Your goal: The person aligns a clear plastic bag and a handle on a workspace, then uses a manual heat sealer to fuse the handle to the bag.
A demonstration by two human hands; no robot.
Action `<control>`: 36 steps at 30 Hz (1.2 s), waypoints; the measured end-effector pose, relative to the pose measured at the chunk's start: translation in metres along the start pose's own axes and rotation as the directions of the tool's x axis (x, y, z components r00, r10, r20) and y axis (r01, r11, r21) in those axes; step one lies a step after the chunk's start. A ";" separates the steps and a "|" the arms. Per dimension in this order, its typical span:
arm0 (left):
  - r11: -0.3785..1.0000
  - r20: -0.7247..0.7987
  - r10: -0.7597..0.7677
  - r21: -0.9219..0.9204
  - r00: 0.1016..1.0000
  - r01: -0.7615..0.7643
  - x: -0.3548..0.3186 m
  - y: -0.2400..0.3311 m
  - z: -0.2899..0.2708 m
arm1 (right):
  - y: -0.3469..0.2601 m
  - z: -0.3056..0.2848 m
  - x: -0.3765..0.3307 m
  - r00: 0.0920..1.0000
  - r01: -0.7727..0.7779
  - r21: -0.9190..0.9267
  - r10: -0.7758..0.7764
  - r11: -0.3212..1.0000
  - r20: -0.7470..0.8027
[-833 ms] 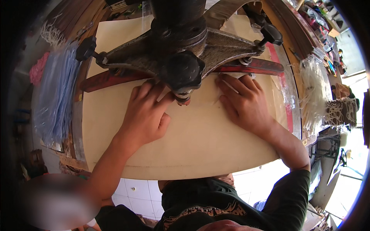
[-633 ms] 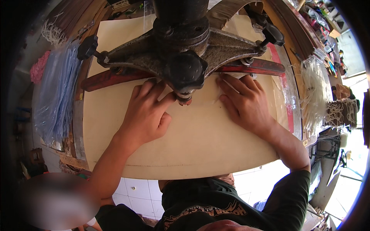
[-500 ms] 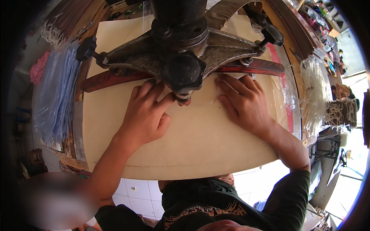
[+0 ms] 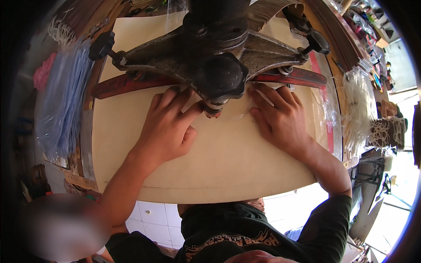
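Note:
Both hands reach forward over a cream-coloured board (image 4: 210,162), up to a red-edged bar (image 4: 289,78) under a dark metal press head (image 4: 210,48) with black knobs. Left of the front knob, my left hand (image 4: 166,125) is open, its fingers stretched toward the bar and its thumb bent in. My right hand (image 4: 280,114) rests on the board to the right of that knob, open, fingers apart and tips at the bar's edge. Between the hands shows a faint clear film (image 4: 239,115); its outline is hard to make out. The press hides what lies beneath it.
A stack of bluish clear plastic sleeves (image 4: 63,105) hangs at the left, next to a pink bundle (image 4: 44,72). At the right hang clear plastic bags with white cords (image 4: 357,105). A blurred person (image 4: 66,228) is at the lower left.
The press head appears slightly farther right in the picture, the view having shifted a little. My hands keep nearly the same pose beside the bar.

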State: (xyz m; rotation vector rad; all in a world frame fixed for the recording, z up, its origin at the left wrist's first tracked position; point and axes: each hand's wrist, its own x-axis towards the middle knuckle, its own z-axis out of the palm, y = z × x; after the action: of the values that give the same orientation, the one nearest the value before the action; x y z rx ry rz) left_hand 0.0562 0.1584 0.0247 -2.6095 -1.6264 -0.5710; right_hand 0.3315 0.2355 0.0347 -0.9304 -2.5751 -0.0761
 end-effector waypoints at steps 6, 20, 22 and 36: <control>1.000 -0.013 0.018 -0.009 1.000 -0.018 0.002 -0.001 0.000 | 0.001 0.000 0.000 1.000 0.011 -0.010 -0.011 1.000 -0.018; 1.000 -0.022 0.030 -0.002 0.999 -0.030 0.000 -0.001 -0.002 | 0.004 -0.003 0.000 0.993 0.054 0.096 -0.044 0.994 -0.109; 0.999 -0.032 0.047 -0.027 0.998 -0.047 0.000 -0.003 -0.003 | 0.013 -0.001 -0.002 0.976 0.097 0.222 -0.048 0.970 -0.213; 0.967 -0.146 -0.016 -0.255 0.989 -0.022 0.001 -0.013 -0.020 | 0.014 -0.009 -0.009 0.949 -0.046 0.453 0.180 0.890 -0.257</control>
State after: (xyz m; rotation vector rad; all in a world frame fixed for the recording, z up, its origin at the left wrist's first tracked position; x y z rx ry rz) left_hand 0.0391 0.1613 0.0410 -2.6611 -1.5993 -1.0113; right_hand 0.3493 0.2392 0.0380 -0.8197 -2.1253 0.3666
